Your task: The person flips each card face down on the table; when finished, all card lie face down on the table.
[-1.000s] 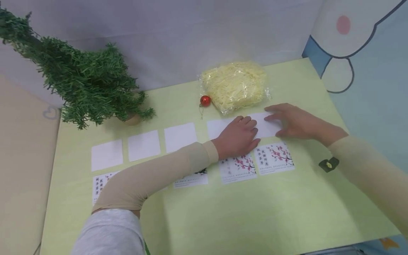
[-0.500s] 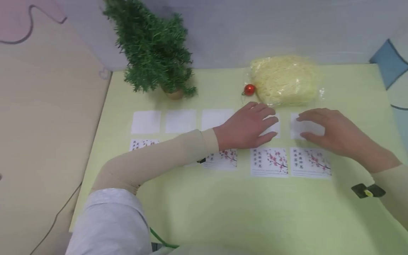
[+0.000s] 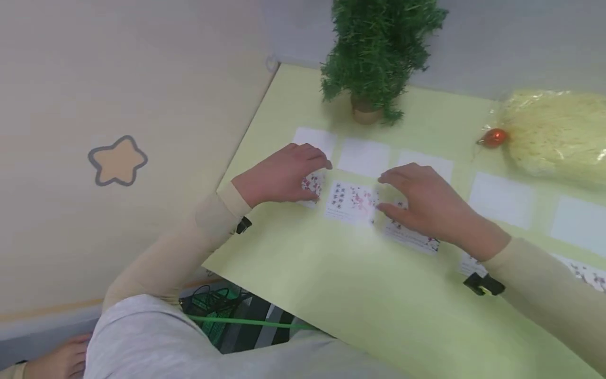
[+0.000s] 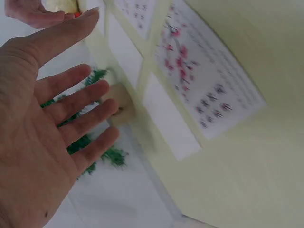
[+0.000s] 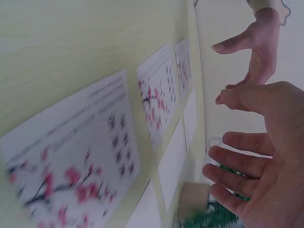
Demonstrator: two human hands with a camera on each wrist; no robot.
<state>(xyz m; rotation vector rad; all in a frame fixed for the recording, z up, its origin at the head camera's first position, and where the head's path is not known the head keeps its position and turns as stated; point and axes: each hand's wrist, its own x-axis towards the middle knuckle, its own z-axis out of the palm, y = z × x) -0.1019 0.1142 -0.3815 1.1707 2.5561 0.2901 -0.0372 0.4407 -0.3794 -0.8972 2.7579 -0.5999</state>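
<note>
Two rows of cards lie on the table, a blank white card (image 3: 363, 156) in the back row and a blossom-printed card (image 3: 347, 202) in the front row among them. My left hand (image 3: 284, 176) is over the leftmost printed card (image 3: 313, 184), partly hiding it. My right hand (image 3: 426, 205) hovers above the third column and hides parts of its cards. Both hands have spread, relaxed fingers and hold nothing. In the left wrist view, the left palm (image 4: 47, 123) is bare and apart from the cards; the right palm (image 5: 280, 161) looks likewise in the right wrist view.
A small artificial pine tree (image 3: 379, 52) stands behind the cards. A red bauble (image 3: 494, 138) lies beside a clear bag of yellow shredded filler (image 3: 558, 131). The table's left edge meets a wall with a star (image 3: 118, 160). Another person's hand (image 3: 63, 358) shows at lower left.
The head view has swung left. Both hands have travelled from the right end of the card rows to the left end and moved further apart. The cards appear to lie as before.
</note>
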